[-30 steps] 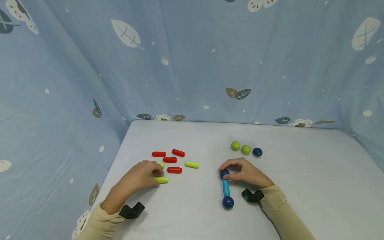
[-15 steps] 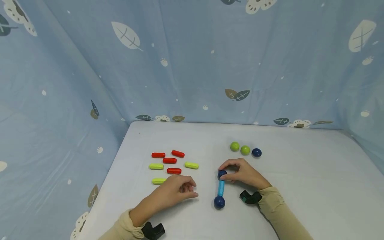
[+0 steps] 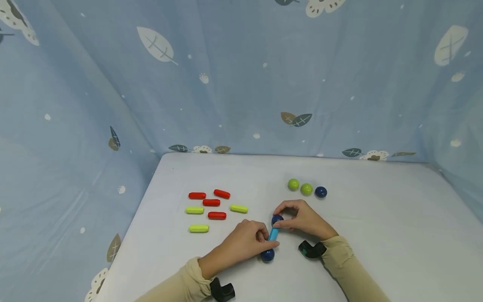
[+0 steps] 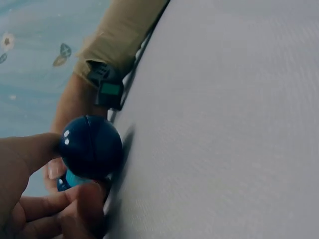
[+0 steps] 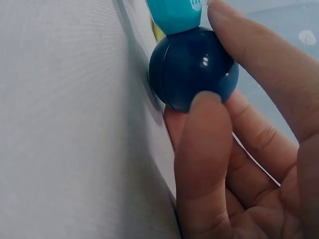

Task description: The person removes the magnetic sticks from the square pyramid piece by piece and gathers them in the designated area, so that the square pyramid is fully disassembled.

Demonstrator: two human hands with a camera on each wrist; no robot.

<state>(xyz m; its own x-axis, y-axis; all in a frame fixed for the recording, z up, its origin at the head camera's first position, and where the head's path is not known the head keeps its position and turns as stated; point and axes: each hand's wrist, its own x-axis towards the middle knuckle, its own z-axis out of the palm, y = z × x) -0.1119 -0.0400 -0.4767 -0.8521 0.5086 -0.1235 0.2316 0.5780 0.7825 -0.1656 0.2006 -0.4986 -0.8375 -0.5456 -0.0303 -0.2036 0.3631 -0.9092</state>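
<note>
Blue cloth printed with leaves hangs behind and to both sides of the white bench (image 3: 377, 218). Near the bench's middle, toward its front edge, lies a dumbbell-like piece: a light blue rod (image 3: 273, 234) with a dark blue ball at each end. My right hand (image 3: 303, 219) pinches the far ball (image 3: 277, 218) between thumb and fingers; the right wrist view shows that ball (image 5: 193, 67) held in the fingertips with the rod (image 5: 174, 15) joined to it. My left hand (image 3: 247, 242) has its fingers curled on the rod and the near ball (image 3: 267, 255); the left wrist view shows fingertips touching that ball (image 4: 90, 147) against the bench.

Toward the left edge lie four red rods (image 3: 211, 202) and three yellow-green rods (image 3: 198, 228), all apart from my hands. Toward the back, beyond my right hand, two green balls (image 3: 299, 187) and one dark blue ball (image 3: 320, 192) sit in a row.
</note>
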